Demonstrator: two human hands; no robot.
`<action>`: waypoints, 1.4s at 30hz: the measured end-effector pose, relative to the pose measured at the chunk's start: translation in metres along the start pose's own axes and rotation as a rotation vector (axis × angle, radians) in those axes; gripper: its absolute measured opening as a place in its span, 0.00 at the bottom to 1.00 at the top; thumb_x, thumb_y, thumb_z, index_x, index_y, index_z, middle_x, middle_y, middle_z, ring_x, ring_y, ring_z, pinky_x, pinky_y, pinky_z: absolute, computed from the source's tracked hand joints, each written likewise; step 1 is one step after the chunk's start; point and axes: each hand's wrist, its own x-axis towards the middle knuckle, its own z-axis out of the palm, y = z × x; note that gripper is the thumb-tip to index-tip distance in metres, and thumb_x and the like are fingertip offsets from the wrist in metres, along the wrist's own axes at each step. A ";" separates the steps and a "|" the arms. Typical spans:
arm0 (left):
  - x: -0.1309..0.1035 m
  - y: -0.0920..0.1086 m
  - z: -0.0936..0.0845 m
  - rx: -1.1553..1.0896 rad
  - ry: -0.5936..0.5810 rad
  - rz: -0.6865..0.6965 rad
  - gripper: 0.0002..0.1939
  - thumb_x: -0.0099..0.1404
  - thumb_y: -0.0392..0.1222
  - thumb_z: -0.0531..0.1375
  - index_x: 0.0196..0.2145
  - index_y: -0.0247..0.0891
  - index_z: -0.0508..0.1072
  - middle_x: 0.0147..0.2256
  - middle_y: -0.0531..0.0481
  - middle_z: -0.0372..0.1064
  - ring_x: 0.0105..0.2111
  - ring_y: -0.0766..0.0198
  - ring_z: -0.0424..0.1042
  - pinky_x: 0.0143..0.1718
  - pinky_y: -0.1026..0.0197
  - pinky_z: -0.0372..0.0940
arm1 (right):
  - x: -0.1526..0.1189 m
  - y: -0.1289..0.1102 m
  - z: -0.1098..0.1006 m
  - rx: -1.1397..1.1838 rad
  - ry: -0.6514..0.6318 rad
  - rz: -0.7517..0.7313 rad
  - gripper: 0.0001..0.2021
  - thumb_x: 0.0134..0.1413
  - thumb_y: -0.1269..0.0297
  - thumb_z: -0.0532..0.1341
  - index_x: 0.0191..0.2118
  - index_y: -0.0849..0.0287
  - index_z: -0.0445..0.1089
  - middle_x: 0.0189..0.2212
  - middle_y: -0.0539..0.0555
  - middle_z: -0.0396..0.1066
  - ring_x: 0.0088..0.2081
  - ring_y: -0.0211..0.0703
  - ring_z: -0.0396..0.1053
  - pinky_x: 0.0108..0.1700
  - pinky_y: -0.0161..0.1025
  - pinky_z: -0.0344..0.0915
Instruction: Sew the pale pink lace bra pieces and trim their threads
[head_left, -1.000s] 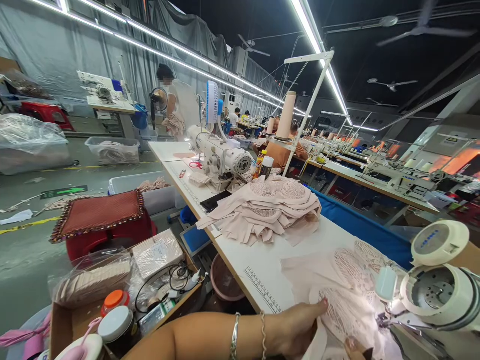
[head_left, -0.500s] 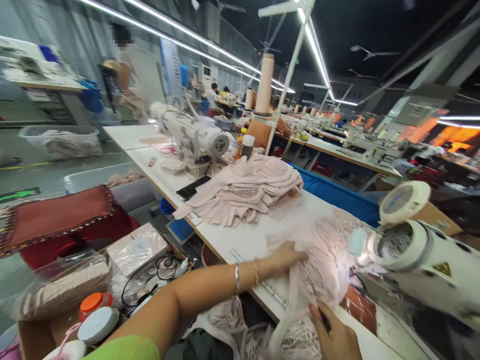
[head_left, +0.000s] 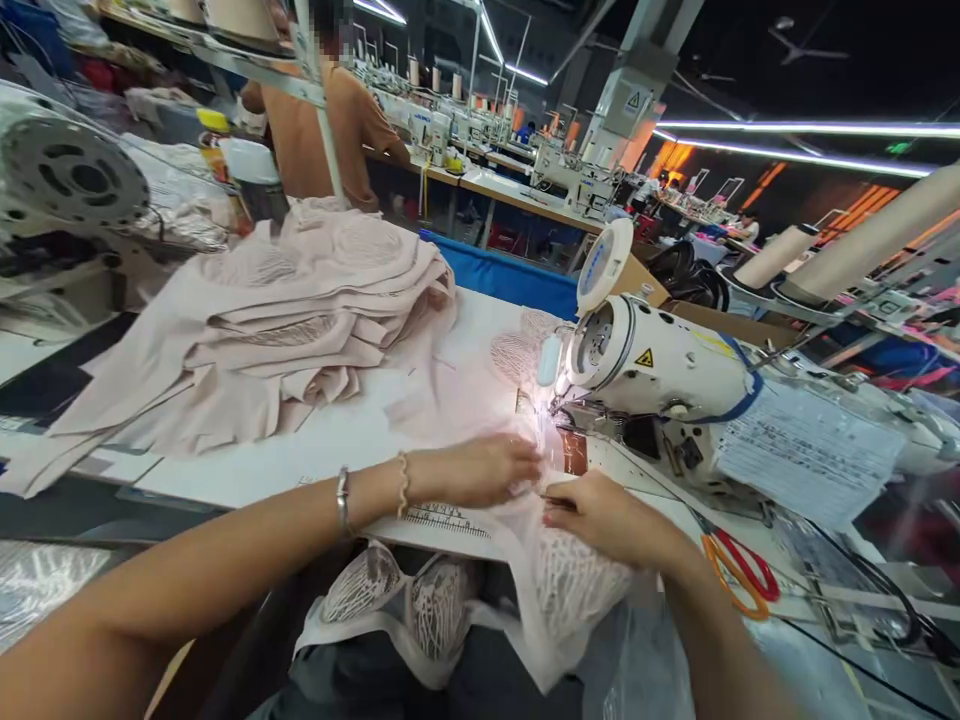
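Observation:
A white sewing machine (head_left: 652, 360) stands on the right with its needle area brightly lit. Pale pink lace fabric (head_left: 581, 575) runs from the needle area over the front table edge and down into the lap. My left hand (head_left: 491, 470) lies on the fabric just left of the needle, fingers together and pressing it. Close beside it, my right hand (head_left: 592, 510) pinches the fabric's edge between thumb and fingers. More lace cups of the same kind (head_left: 435, 610) hang over dark trousers. To the left, a big pile of pink pieces (head_left: 300, 310) rests on the white table.
Orange-handled scissors (head_left: 735, 575) and red-handled ones (head_left: 754, 560) lie right of my right hand. A handwritten paper (head_left: 814, 440) hangs on the machine. Another machine (head_left: 75, 180) and a lidded jar (head_left: 255, 180) stand at the left. A person in orange-brown (head_left: 311, 130) sits beyond.
The view has swung to the right and down. Both hands are now closer together and nearer the needle area. My right hand has gone from low on the fabric to beside my left.

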 end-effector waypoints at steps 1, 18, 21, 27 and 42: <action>0.006 0.012 0.011 0.006 -0.083 0.141 0.14 0.67 0.40 0.60 0.50 0.38 0.72 0.55 0.47 0.70 0.55 0.60 0.69 0.60 0.58 0.61 | 0.000 0.004 -0.017 -0.028 -0.062 0.001 0.10 0.56 0.69 0.62 0.24 0.56 0.72 0.21 0.47 0.70 0.23 0.36 0.62 0.28 0.32 0.51; 0.045 -0.012 0.043 -0.066 -0.036 -0.052 0.13 0.73 0.37 0.50 0.45 0.28 0.71 0.45 0.37 0.72 0.45 0.54 0.71 0.46 0.53 0.67 | 0.065 0.068 0.047 -0.050 0.633 0.503 0.10 0.59 0.62 0.58 0.27 0.56 0.65 0.21 0.48 0.68 0.25 0.38 0.61 0.28 0.34 0.47; 0.034 -0.004 0.055 0.161 -0.017 0.062 0.21 0.74 0.40 0.48 0.55 0.22 0.67 0.56 0.27 0.67 0.56 0.46 0.66 0.56 0.44 0.61 | 0.062 0.067 0.052 -0.068 0.675 0.413 0.11 0.59 0.62 0.57 0.26 0.56 0.64 0.23 0.49 0.69 0.25 0.39 0.62 0.30 0.34 0.50; 0.028 0.000 0.060 0.226 -0.003 0.122 0.21 0.75 0.39 0.47 0.54 0.19 0.69 0.54 0.27 0.70 0.56 0.47 0.69 0.61 0.46 0.58 | 0.061 0.069 0.062 -0.113 0.711 0.357 0.04 0.58 0.67 0.55 0.32 0.56 0.65 0.25 0.50 0.71 0.27 0.41 0.68 0.31 0.35 0.56; 0.040 -0.013 0.040 0.066 -0.089 0.115 0.16 0.71 0.44 0.53 0.43 0.28 0.72 0.53 0.30 0.66 0.44 0.49 0.67 0.44 0.48 0.64 | 0.064 0.070 0.070 -0.385 0.718 0.143 0.16 0.68 0.71 0.48 0.48 0.63 0.72 0.32 0.56 0.76 0.33 0.40 0.73 0.35 0.33 0.65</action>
